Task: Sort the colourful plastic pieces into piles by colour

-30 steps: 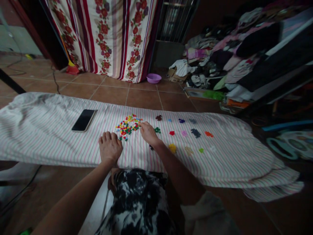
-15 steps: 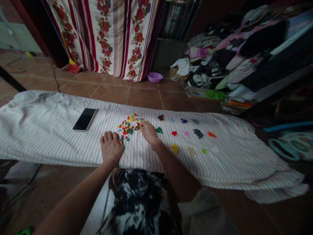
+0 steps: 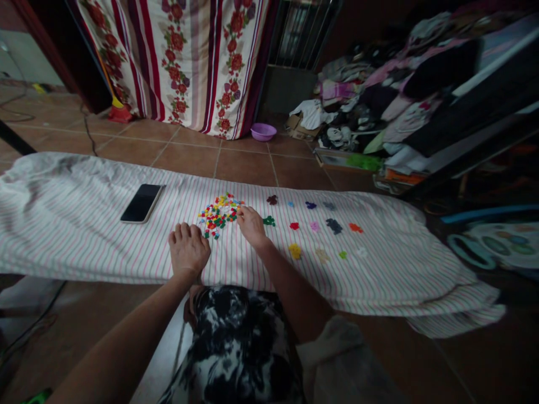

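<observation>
My left hand (image 3: 188, 248) lies palm down on the striped cloth (image 3: 138, 252), fingers stretched out, just nearer to me than a mixed pile of small coloured pieces (image 3: 219, 214). At the pile's right edge, my right hand (image 3: 251, 225) has its fingertips pinched together; whatever is between them is too small to make out. Beyond that hand, pieces are grouped by colour: dark green pieces (image 3: 268, 221), brown pieces (image 3: 272, 200), red pieces (image 3: 294, 225), yellow pieces (image 3: 295, 251), dark grey pieces (image 3: 334, 226), orange pieces (image 3: 356, 228) and several other small groups.
A phone (image 3: 142, 203) lies on the cloth left of the pile. Behind the cloth-covered surface, a purple basin (image 3: 263, 132) sits on the tiled floor before a flowered curtain (image 3: 177, 62). Heaped clothes (image 3: 379, 95) fill the back right.
The whole view has shifted slightly, so everything appears a little further left. Both hands keep nearly the same places, the right still pinched at the pile's edge.
</observation>
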A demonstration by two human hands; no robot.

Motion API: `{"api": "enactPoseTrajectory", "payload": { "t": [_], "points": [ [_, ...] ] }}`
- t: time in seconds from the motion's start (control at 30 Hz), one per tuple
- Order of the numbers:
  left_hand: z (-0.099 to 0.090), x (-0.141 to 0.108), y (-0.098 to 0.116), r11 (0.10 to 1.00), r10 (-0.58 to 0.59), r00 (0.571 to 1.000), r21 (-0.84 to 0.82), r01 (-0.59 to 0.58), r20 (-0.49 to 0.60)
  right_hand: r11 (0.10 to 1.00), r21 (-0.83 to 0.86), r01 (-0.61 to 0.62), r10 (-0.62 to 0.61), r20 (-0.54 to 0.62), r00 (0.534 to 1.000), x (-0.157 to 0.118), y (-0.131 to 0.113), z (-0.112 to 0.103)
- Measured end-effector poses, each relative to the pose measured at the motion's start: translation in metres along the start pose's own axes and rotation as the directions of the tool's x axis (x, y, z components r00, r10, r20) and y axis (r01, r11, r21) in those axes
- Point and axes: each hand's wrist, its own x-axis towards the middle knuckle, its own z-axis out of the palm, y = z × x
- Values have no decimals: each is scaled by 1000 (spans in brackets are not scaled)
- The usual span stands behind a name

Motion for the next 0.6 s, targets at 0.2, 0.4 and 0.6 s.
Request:
{"api": "enactPoseTrajectory", "payload": {
  "t": [0.2,0.4,0.6],
  "points": [
    [-2,-1,-1,999,-1,1000,-40,1,-6,996,-13,-89,89,27,996,-1,-6,-3],
    [-2,-1,-2,998,2,1000,-59,-3,-13,983,-96,-158,165,69,984,2,-13,-9],
    [-2,-2,-2,998,-2,1000,-55,2,-14,965,-194,-177,202,116,973,7,-16,-9]
  ]
}}
